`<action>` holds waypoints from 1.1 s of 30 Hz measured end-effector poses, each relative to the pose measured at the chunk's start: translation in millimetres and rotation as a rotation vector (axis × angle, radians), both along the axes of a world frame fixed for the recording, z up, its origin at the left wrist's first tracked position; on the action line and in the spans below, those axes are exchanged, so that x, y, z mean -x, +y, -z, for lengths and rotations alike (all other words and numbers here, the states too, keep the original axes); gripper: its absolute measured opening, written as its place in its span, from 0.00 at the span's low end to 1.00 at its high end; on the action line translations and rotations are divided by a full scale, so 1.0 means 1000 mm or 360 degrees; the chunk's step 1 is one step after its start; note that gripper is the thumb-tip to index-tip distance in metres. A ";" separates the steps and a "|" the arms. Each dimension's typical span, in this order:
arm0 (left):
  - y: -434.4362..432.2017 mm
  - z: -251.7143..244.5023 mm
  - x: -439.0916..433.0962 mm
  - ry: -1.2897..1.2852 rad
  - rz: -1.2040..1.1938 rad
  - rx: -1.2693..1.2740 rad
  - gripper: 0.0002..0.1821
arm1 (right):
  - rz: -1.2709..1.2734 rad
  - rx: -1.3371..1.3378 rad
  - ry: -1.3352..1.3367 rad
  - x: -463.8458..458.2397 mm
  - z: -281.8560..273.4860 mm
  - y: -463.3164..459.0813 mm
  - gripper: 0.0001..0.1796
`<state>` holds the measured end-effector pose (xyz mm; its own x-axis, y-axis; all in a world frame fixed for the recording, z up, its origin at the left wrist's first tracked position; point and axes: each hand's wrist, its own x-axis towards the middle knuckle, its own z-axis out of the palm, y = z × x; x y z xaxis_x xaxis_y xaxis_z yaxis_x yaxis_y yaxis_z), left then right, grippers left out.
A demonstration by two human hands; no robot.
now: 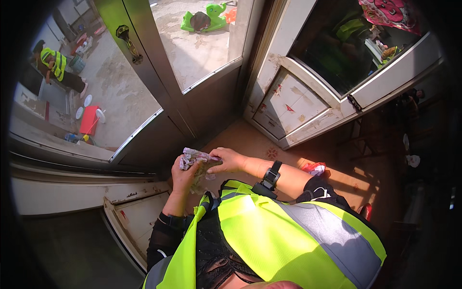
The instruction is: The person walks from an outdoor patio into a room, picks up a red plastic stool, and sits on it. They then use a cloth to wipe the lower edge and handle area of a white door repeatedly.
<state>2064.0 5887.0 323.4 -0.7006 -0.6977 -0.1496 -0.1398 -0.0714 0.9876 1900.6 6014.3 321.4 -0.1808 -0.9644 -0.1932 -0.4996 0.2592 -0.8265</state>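
Between my two hands is a crumpled floral-patterned cloth (pixel 195 156), white with purple and green. My left hand (pixel 183 177) grips it at the left, thumb across the fabric. From the right, my right hand (pixel 228 160) pinches its other side between thumb and fingers. Part of the cloth hangs below, partly behind my left hand. Both hands are in front of my yellow reflective vest (pixel 249 224), close to a metal-framed glass door (pixel 144 86).
An opened white door leaf (pixel 306 126) stands at the right, its lower panel stained. Another white door panel (pixel 140 216) lies at lower left. A red and white bag (pixel 314 168) is on the tiled floor (pixel 249 139). Through the glass are a green toy rocker (pixel 205 20) and a person in a vest (pixel 57 65).
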 end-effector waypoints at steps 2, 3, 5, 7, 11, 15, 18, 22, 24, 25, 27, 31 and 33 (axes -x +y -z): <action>0.000 0.001 0.012 0.0019 0.0132 0.0042 0.12 | 0.0180 0.0002 0.0037 -0.007 0.002 0.014 0.44; 0.003 -0.001 0.017 -0.0019 0.0193 0.0055 0.11 | 0.0211 -0.0065 -0.0041 -0.010 0.003 0.018 0.51; 0.007 -0.006 0.030 -0.0029 0.0387 -0.0150 0.13 | 0.0210 0.0361 -0.0573 -0.018 0.003 0.023 0.51; 0.018 -0.013 0.041 0.0145 0.0521 -0.0498 0.14 | 0.0308 0.0324 -0.0703 -0.028 0.002 0.026 0.47; 0.037 -0.022 0.062 0.0153 0.0743 -0.0749 0.16 | 0.0669 0.0220 -0.0666 -0.027 0.001 0.040 0.40; 0.063 -0.024 0.081 0.0097 0.0949 -0.1009 0.17 | 0.0825 0.0326 -0.0767 -0.011 0.008 0.073 0.31; 0.080 -0.025 0.107 -0.0063 0.1140 -0.1201 0.17 | 0.0968 0.0416 -0.0742 0.002 0.019 0.109 0.25; 0.103 -0.029 0.135 -0.0237 0.1235 -0.1304 0.19 | 0.1107 0.0343 -0.0972 0.018 0.024 0.152 0.27; 0.116 -0.029 0.146 -0.0281 0.1265 -0.1148 0.17 | 0.1166 0.0432 -0.0966 0.022 0.022 0.166 0.29; 0.122 -0.028 0.152 -0.0293 0.1278 -0.1084 0.17 | 0.1173 0.0507 -0.1160 0.025 0.021 0.172 0.30; 0.134 -0.025 0.163 -0.0258 0.1411 -0.1007 0.20 | 0.1208 0.0540 -0.1534 0.027 0.019 0.186 0.32; 0.157 -0.024 0.178 -0.0180 0.1691 -0.0960 0.24 | 0.1274 0.0791 -0.1494 0.035 0.018 0.204 0.34; 0.166 -0.025 0.185 -0.0219 0.1780 -0.0920 0.26 | 0.1436 0.0692 -0.1580 0.035 0.019 0.217 0.27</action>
